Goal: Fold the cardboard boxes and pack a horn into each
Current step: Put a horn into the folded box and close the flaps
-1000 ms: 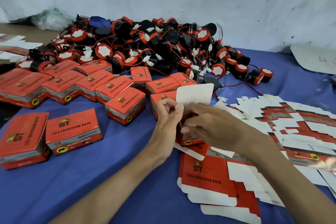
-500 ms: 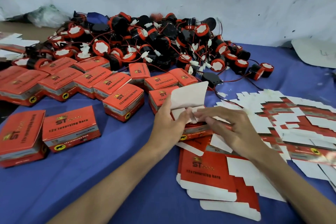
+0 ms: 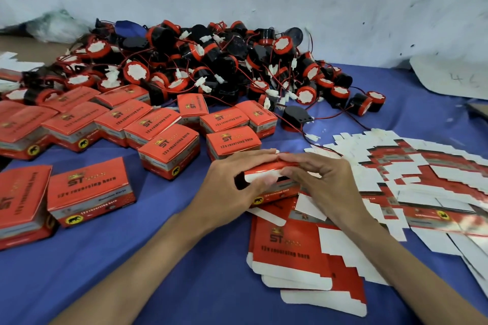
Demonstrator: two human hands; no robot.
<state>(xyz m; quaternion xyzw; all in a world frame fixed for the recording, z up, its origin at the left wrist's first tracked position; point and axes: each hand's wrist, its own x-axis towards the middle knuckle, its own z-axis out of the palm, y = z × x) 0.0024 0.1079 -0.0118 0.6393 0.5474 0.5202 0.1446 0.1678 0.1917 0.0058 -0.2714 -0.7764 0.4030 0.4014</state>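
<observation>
1. The step in hand looks like shutting one box; the box sits on the blue cloth in the middle, right under both hands, just in front of the closed boxes.
2. The left hand holds the left end of the box; its fingers lie over the red lid and its thumb is at the front, so it grips the box.
3. The right hand holds the right side; its fingers are bent over the lid and press it down.
4. The white flap on the edge of the lid sticks out at the front; it is not tucked in yet, so I think the lid is nearly shut but not done.
5. I cannot tell if a horn is inside; the lid and the hands hide it.
6. The next move, I think, is to push the white flap down into the front of the box; one hand should hold the box steady; a soft push is best, so the card does not bend the wrong way.
7. Lots of work looks left; many horns lie in a heap by the wall, and flat boxes lie just beside the hands.
</observation>
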